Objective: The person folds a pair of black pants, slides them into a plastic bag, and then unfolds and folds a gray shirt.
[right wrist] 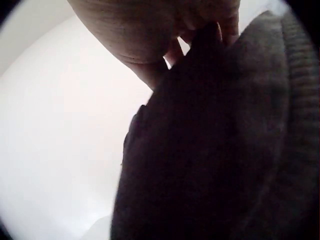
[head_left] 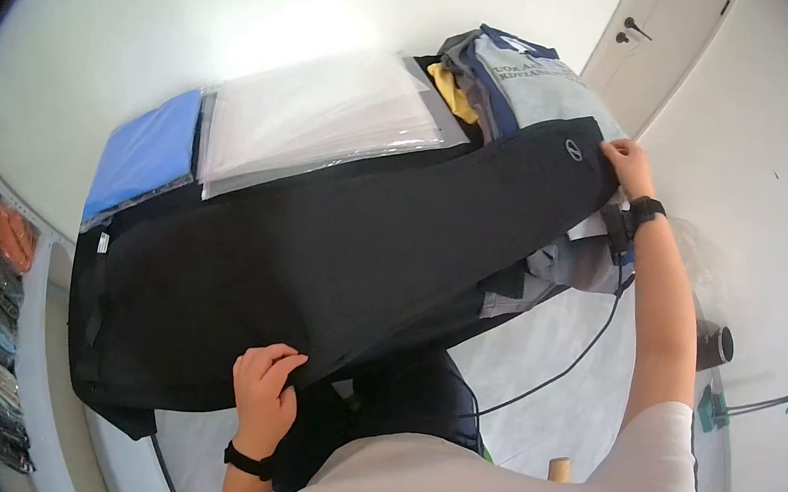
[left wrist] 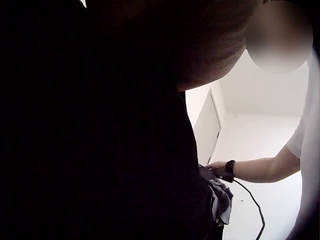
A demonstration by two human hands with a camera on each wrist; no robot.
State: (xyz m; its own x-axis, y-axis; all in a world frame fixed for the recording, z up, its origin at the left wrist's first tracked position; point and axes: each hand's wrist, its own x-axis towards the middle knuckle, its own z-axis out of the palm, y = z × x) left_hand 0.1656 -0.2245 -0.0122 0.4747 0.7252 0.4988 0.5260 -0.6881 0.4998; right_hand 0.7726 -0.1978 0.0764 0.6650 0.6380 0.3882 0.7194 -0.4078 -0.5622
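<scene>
A pair of black trousers [head_left: 242,255] lies stretched out across the table, with a small white label [head_left: 103,242] near the waist end at the left. The leg narrows toward the right, where a round grey logo [head_left: 574,150] shows near its end. At that far end my right hand [head_left: 629,168] pinches the cloth between thumb and fingers. The right wrist view has dark cloth [right wrist: 200,145] hanging below the fingers. My left hand [head_left: 264,394] grips the near edge of the trousers around the middle, fingers bent over the fabric. The left wrist view is mostly dark.
Clear plastic bags [head_left: 322,115] lie behind the trousers, beside a blue packet [head_left: 145,151]. Folded shirts [head_left: 547,86] are piled at the back right. Grey garments [head_left: 551,273] stick out underneath. A black cable [head_left: 557,375] runs from my right wrist. Shelves [head_left: 1,322] stand left.
</scene>
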